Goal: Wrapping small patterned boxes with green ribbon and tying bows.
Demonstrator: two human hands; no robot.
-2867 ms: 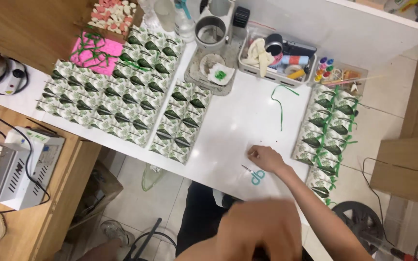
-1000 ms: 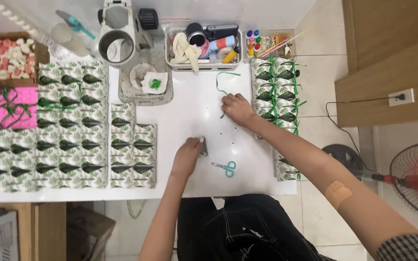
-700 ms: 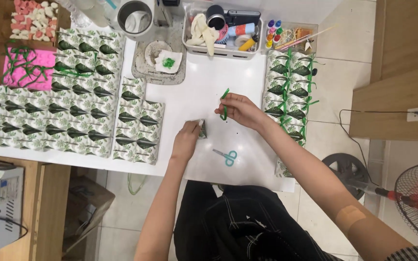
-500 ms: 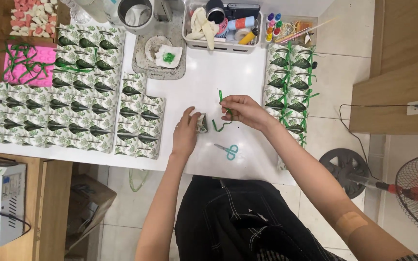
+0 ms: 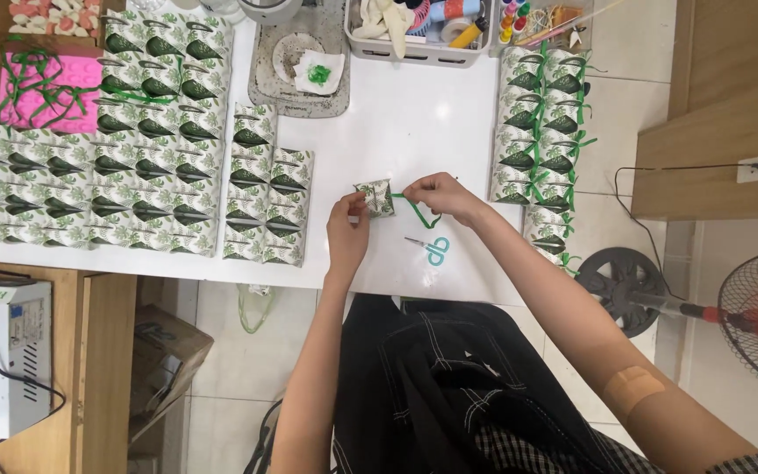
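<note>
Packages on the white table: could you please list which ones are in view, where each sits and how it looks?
Small box: table centre, held by the left hand, white with green leaf print; the right hand holds a green ribbon at it.
Unribboned boxes: rows on the left, same print.
Ribboned boxes: column on the right, tied in green.
Pink box: far left, green ribbons on top.

Leaf-print boxes everywhere

I count rows of small green-and-white leaf-print boxes (image 5: 133, 167) left, ribbon-tied ones (image 5: 541, 132) right, one box (image 5: 376, 197) between my hands.
</note>
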